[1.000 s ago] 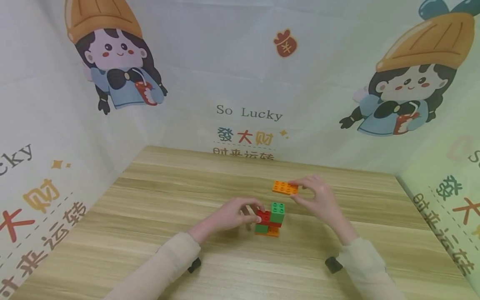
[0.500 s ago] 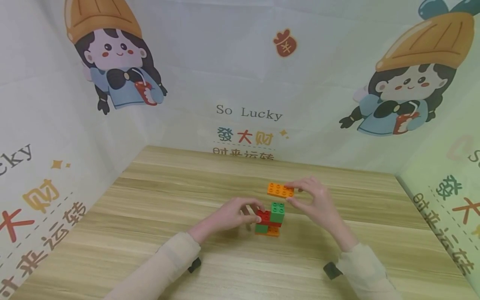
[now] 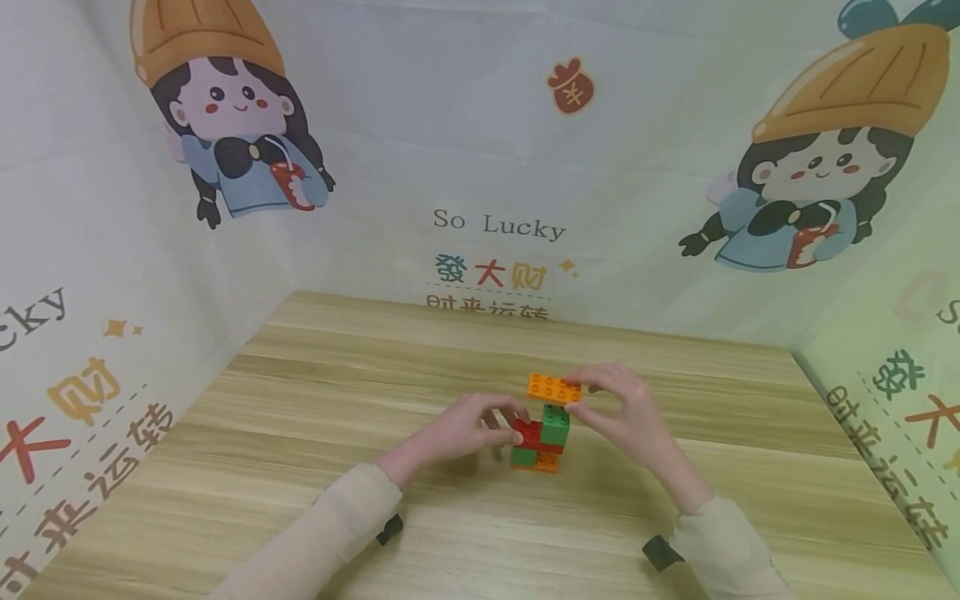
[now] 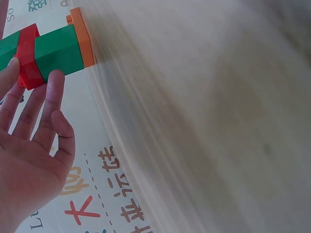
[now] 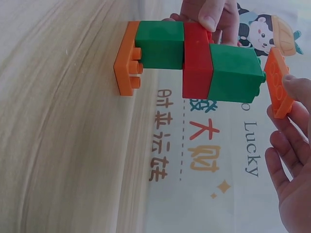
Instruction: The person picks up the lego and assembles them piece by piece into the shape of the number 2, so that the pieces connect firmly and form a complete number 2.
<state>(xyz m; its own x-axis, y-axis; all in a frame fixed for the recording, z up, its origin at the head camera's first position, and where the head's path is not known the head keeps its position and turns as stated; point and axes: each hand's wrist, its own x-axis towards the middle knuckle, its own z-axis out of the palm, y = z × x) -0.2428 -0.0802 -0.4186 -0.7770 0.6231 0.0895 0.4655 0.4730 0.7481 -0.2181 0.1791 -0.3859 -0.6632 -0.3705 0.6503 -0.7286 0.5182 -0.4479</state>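
A small stack of toy building bricks stands on the table: an orange plate point(image 5: 125, 60) at the bottom, a green brick point(image 5: 160, 44) on its left part, a red brick point(image 3: 531, 432) across that, and another green brick point(image 3: 555, 427) on the red one's right end. My left hand point(image 3: 474, 429) grips the red brick's left end between thumb and fingers. In my right hand point(image 3: 628, 404) a second orange plate point(image 3: 554, 387) is pinched by one end, close over the upper green brick's studs. The right wrist view shows that plate's hollow underside facing those studs.
The wood-grain table point(image 3: 322, 400) is walled at the back and both sides by a white printed cloth point(image 3: 420, 125). A dark object point(image 3: 662, 552) shows at the right wrist, another point(image 3: 390, 529) by the left sleeve.
My right hand has brought the orange plate left and down, from behind the stack to close above the upper green brick. The left hand and the stack have stayed in place.
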